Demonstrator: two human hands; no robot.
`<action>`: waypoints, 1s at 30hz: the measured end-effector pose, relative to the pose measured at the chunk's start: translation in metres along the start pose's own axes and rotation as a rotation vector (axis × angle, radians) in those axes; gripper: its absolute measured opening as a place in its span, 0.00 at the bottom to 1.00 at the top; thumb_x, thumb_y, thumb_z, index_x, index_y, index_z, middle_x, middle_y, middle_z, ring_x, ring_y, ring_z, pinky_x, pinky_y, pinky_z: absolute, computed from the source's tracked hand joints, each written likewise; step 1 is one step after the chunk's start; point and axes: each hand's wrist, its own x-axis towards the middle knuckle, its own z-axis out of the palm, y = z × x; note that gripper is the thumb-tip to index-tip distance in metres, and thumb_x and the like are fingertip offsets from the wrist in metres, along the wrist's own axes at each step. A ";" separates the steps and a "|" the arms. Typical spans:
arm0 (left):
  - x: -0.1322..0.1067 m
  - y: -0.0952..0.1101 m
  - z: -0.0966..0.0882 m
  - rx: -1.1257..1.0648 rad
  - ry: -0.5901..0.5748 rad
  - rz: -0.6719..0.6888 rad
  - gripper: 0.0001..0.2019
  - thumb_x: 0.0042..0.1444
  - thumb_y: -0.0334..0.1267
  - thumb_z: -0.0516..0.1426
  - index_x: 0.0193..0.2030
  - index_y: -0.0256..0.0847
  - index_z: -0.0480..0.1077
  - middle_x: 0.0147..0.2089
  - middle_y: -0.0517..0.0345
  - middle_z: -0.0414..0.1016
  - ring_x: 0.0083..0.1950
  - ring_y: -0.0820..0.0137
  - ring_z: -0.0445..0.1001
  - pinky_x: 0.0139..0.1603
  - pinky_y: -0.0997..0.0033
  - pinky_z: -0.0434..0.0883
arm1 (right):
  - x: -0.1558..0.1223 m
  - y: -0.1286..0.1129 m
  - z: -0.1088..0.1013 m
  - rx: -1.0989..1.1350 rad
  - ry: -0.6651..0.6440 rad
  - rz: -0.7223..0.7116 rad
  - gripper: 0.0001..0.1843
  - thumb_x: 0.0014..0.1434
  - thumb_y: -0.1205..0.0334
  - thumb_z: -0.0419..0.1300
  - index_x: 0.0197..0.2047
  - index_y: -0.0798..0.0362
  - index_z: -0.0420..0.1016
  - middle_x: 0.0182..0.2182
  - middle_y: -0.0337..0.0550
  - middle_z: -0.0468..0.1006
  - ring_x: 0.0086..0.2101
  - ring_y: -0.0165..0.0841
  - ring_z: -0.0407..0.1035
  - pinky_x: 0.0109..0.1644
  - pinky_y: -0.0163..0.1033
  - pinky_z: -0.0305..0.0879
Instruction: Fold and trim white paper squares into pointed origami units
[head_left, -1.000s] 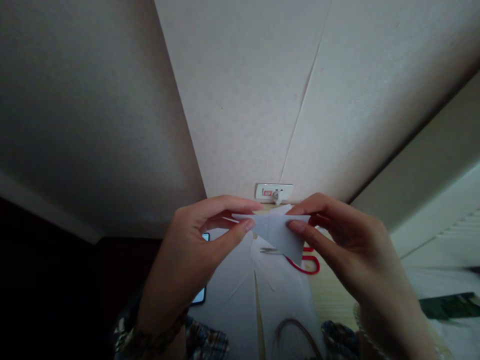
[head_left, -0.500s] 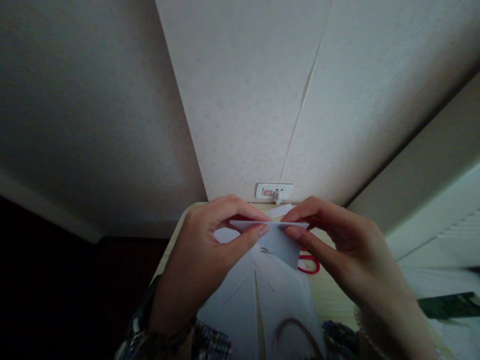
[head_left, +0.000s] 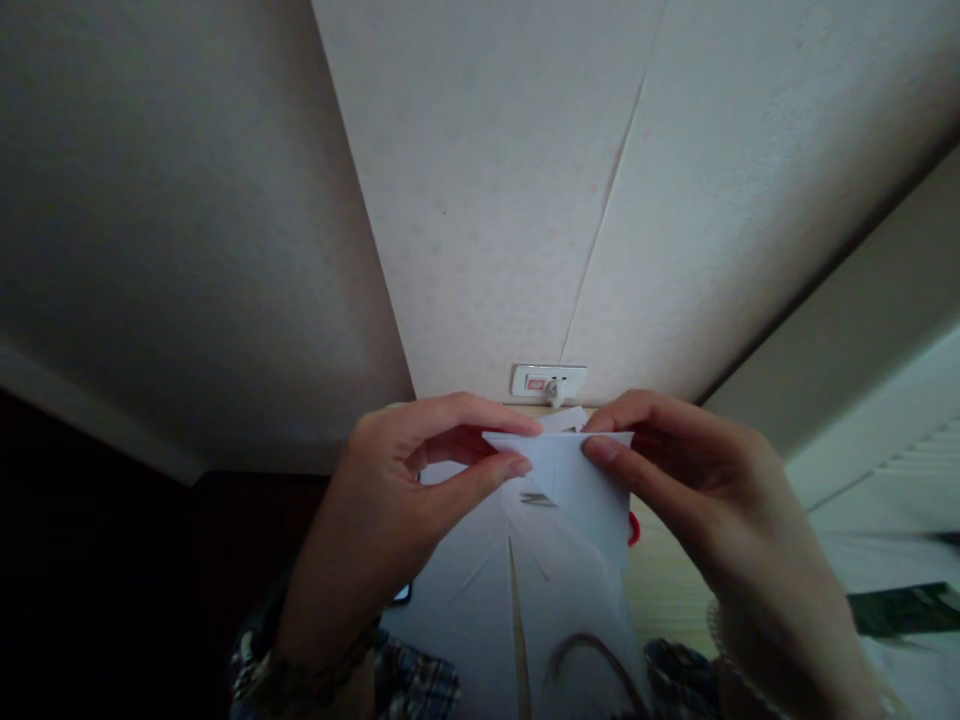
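Note:
Between both hands a folded piece of white paper is held up, its straight top edge level and its body tapering downward. My left hand pinches the left part of that edge between thumb and forefinger. At the right part, my right hand grips the paper the same way. Below lie white paper sheets on the table, with a narrow gap between two of them. A bit of red scissors handle peeks out behind the folded paper; the rest is hidden.
The pale wooden table stands against a papered wall. A wall socket with a white plug sits just above its back edge. Paper scraps lie at the back. A dark green object is at the right.
The folded paper has shifted slightly to the right and turned, showing more of its front face. It now covers most of the red handle. Both hands keep their pinch.

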 end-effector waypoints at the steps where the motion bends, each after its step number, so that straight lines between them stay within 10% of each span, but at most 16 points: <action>1: 0.000 0.000 0.001 0.013 0.004 0.000 0.15 0.48 0.23 0.67 0.31 0.53 0.82 0.30 0.76 0.85 0.30 0.82 0.81 0.28 0.94 0.71 | 0.001 0.000 0.000 -0.008 -0.015 -0.003 0.06 0.60 0.61 0.63 0.31 0.49 0.78 0.20 0.35 0.72 0.19 0.27 0.64 0.19 0.31 0.59; 30: -0.004 0.003 0.001 0.080 -0.062 -0.020 0.22 0.47 0.21 0.67 0.32 0.62 0.83 0.33 0.82 0.86 0.35 0.83 0.82 0.35 0.94 0.72 | 0.000 -0.002 0.004 -0.042 -0.047 0.019 0.07 0.59 0.60 0.65 0.29 0.50 0.79 0.24 0.36 0.78 0.22 0.26 0.65 0.19 0.29 0.56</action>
